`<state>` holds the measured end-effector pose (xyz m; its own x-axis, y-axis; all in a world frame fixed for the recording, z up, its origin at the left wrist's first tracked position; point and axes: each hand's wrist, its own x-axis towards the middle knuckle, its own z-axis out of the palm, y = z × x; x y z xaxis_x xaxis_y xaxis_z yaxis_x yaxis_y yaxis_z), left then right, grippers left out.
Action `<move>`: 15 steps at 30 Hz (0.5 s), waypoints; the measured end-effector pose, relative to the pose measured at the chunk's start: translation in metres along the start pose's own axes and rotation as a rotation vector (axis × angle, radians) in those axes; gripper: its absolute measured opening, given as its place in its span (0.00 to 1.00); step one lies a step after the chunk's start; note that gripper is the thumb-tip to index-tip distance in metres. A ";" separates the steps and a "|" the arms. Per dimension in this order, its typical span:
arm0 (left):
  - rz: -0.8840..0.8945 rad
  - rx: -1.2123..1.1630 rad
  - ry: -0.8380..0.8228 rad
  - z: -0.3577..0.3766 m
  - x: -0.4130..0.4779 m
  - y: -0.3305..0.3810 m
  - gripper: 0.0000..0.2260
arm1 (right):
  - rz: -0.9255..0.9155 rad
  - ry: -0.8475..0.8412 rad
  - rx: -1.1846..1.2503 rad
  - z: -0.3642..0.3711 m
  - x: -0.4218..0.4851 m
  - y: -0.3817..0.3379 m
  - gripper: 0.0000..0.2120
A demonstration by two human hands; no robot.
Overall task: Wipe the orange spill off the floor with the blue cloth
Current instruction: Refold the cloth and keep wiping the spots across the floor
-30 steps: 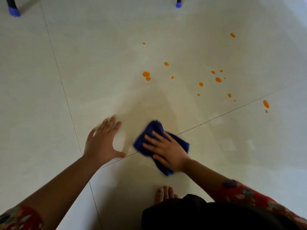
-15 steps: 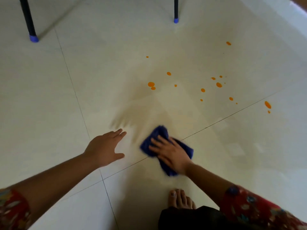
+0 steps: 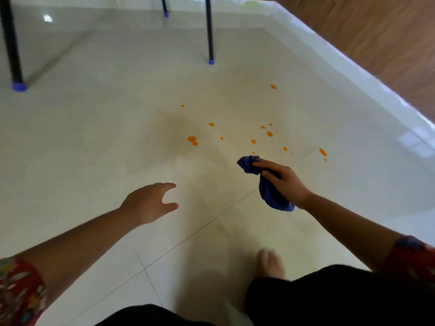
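Observation:
Several orange drops [image 3: 192,139] are scattered over the pale tiled floor [image 3: 94,142], from the centre out to the right. My right hand [image 3: 286,181] grips the bunched blue cloth [image 3: 268,194] and holds it lifted, just below the nearest drops. The cloth hangs down under my palm. My left hand [image 3: 150,203] hovers above the floor to the left, fingers relaxed and spread, holding nothing.
Black furniture legs with blue caps stand at the far left [image 3: 16,84] and far centre [image 3: 211,62]. A white skirting [image 3: 353,74] and a wood-patterned wall [image 3: 388,43] close off the right. My bare foot [image 3: 269,264] is on the tile near me.
My right hand has lifted the cloth off the floor and carried it right, towards the drops. My left hand has come up off the tile. The view has risen and pulled back.

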<state>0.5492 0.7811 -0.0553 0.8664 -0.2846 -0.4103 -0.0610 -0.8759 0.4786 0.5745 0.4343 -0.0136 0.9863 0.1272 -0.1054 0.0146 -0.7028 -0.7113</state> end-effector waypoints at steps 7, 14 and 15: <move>0.043 -0.053 -0.015 0.003 0.032 0.047 0.25 | 0.155 0.034 0.568 -0.045 0.007 0.020 0.15; 0.089 -0.059 -0.008 0.003 0.113 0.136 0.22 | 0.354 0.148 0.708 -0.088 0.022 0.089 0.10; 0.093 -0.075 0.002 0.004 0.125 0.151 0.22 | 0.269 0.208 0.521 -0.095 0.026 0.104 0.14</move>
<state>0.6469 0.6113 -0.0371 0.8597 -0.3626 -0.3597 -0.1043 -0.8141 0.5714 0.6170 0.2979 -0.0248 0.9565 -0.1823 -0.2278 -0.2693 -0.2507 -0.9299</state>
